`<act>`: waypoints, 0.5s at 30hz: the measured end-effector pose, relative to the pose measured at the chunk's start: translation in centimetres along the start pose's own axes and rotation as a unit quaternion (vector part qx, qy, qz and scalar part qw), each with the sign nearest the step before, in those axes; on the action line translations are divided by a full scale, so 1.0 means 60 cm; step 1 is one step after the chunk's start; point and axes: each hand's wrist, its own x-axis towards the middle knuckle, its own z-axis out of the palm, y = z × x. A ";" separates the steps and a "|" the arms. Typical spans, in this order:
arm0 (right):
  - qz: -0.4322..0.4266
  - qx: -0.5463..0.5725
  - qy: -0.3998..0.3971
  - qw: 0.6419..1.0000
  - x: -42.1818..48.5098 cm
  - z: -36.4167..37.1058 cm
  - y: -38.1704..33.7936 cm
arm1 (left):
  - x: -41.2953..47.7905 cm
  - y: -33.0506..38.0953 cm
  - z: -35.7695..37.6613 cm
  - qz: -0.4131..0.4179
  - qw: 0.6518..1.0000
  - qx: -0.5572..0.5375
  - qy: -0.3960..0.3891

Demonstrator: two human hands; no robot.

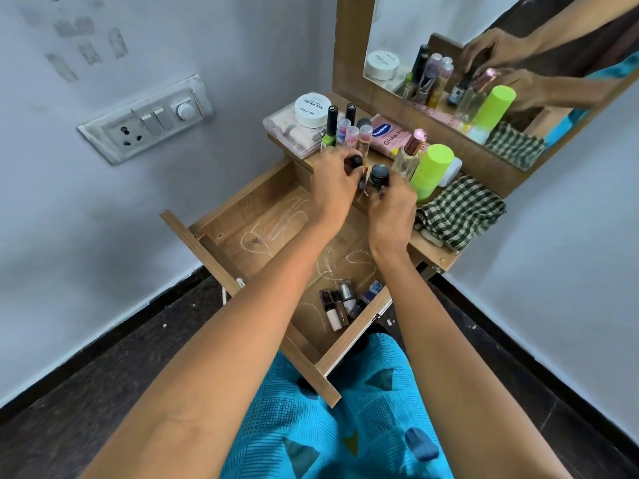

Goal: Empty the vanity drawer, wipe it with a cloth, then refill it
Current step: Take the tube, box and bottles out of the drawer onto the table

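1. Room: pale blue-grey walls, dark floor (103, 357). A switchboard (145, 119) with a socket is on the left wall, with tape marks above it.
2. Surface: small wooden counter (434, 252) under a wood-framed mirror (449, 39).
3. Packed close on the counter: a white "NAIL POLISH" jar (311, 110) sitting on a clear plastic box (290, 133), a green polish bottle (330, 131) with a black cap, pink-capped vials (352, 134), a pink Vaseline tube (390, 134) lying flat, a glass perfume bottle (409, 157), and a lime-green can (432, 167).
4. Checked cloth (460, 212) is bunched at the counter's right end, just beside the can.
5. In the way: both forearms cross above the drawer and hide part of its bottom.
6. Left grip (335, 181) is clenched round a small black-capped bottle (356, 163). Right grip (390, 209) grasps a dark round bottle (378, 176). The two bottles are just beside each other at the counter's front edge.
7. Vanity drawer (242, 209) is pulled out toward the person's lap, with white scribbles on its bottom. Small nail polish bottles (340, 304) lie clustered in its front right corner.
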 end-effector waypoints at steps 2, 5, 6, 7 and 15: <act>0.020 -0.013 -0.003 1.000 0.003 0.002 0.002 | 0.001 -0.005 0.005 0.001 1.000 0.001 -0.009; 0.057 -0.020 -0.005 0.998 0.010 0.005 0.002 | -0.004 -0.013 0.007 -0.006 1.000 0.003 -0.022; 0.068 -0.020 -0.004 0.997 0.012 0.007 0.002 | -0.006 -0.016 0.007 -0.008 1.000 -0.004 -0.021; 0.076 -0.023 -0.003 0.997 0.013 0.009 0.002 | -0.007 -0.019 0.009 -0.010 1.000 -0.011 -0.022; 0.107 -0.039 -0.007 0.993 0.020 0.017 -0.001 | -0.005 -0.034 0.024 -0.053 0.997 -0.062 -0.005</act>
